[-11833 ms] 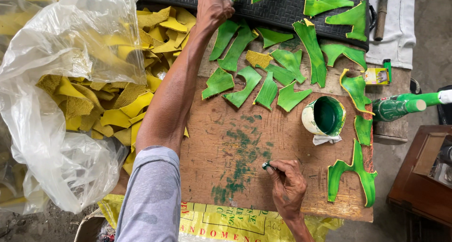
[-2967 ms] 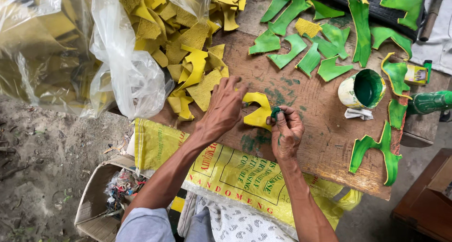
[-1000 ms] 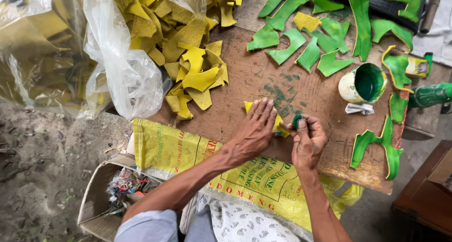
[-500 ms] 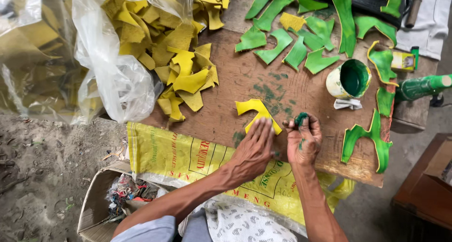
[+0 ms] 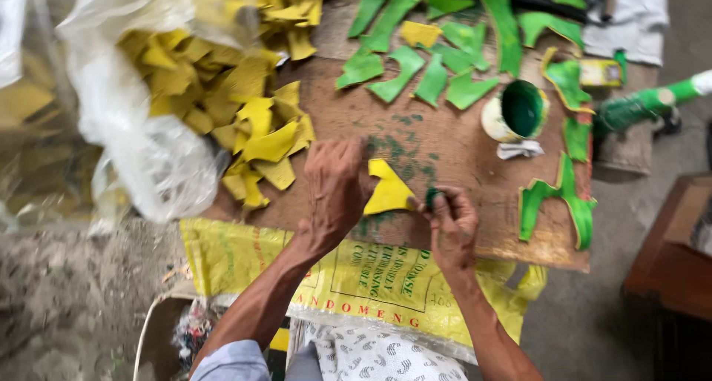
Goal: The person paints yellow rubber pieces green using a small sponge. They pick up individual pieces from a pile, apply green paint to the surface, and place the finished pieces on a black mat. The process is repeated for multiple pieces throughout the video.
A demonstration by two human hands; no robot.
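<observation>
Since half a second ago, left hand (image 5: 335, 192) shifted onto the left edge of the yellow cut-out piece (image 5: 389, 191), fingers spread flat and pinning it at centre frame on the bench (image 5: 460, 140), grasping nothing; right hand (image 5: 452, 225) brought in tight against the piece's right edge, grip clenched around a small green-tipped dauber (image 5: 432, 197). Piece still bare yellow, so painting looks just begun. Thin, stiff, curved shapes with jagged edges; matte green painted pieces (image 5: 415, 73) spread across upper frame, unpainted yellow pile (image 5: 245, 121) spilling from a crinkled clear plastic bag (image 5: 148, 166) at left, round paint pot (image 5: 517, 110) upper right, bench worn brown and paint-smeared
</observation>
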